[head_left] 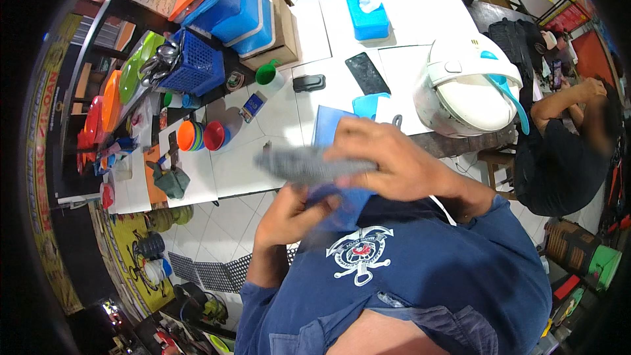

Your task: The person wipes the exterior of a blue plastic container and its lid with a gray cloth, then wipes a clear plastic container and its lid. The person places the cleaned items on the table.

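In front of my chest is a long, flat blue plastic piece [332, 128]; its exact kind does not show. Across it lies a grey cloth [289, 164], smeared by motion. My right hand [394, 161] is closed on the cloth, fingers bent over its right end. Lower and to the left, my left hand [289, 217] grips the blue piece, its thumb along the near side and some fingers hidden beneath the cloth. Just beyond the blue piece, a light-blue flat object [370, 106] lies on the white table [276, 138].
A large white rice cooker [470, 92] with a blue scoop stands right. Farther back are a phone [368, 73], a black case [309, 83] and a blue tissue box [366, 13]. Cups [215, 136] and a blue cutlery basket [197, 69] stand left. A seated person [565, 151] is at right.
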The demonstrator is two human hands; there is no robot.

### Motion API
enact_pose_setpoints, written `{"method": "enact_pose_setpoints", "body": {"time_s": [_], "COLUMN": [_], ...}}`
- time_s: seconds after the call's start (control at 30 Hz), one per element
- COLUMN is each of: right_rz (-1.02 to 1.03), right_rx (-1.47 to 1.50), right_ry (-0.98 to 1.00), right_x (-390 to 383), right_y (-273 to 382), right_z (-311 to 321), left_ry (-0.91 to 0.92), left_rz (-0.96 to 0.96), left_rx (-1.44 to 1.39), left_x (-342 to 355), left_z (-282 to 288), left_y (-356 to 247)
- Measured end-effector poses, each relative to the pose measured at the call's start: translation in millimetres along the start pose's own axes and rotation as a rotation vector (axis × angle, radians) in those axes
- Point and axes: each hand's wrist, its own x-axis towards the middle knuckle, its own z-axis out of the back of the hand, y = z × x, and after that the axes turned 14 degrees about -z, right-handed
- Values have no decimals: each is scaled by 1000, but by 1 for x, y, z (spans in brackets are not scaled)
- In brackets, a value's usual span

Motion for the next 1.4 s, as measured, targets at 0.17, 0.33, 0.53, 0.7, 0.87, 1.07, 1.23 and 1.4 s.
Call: {"method": "enact_pose_setpoints", "body": {"time_s": [0.17,0.33,0.53,0.7,0.87,1.07,1.23,1.4], "right_rz": [267,-37,-447,-182,174,-43,-303,-325], "right_rx": [-238,79,267,32,-94,101,753,1061], "right_ry": [-57,-127,277,44,130,12,77,-41], "right_x": [-6,25,72,33,-13,42,81,92], "right_y": [-12,-96,-136,-86,-43,-112,-158,-146], "right_z": [-22,-36,-21,-6,-18,-17,-33,-65], "left_ry": [-325,31,129,-165,-415,-40,-52,-411], "left_rz": [38,-442,-405,-272,-166,-438,-446,-466], "left_rx": [29,318,405,470,494,493,580,496], "left_x": [-13,20,26,14,7,31,33,24], "left_z": [-21,-32,-41,-44,-64,-52,-52,-59], "left_y": [18,-4,-5,10,29,9,6,22]}}
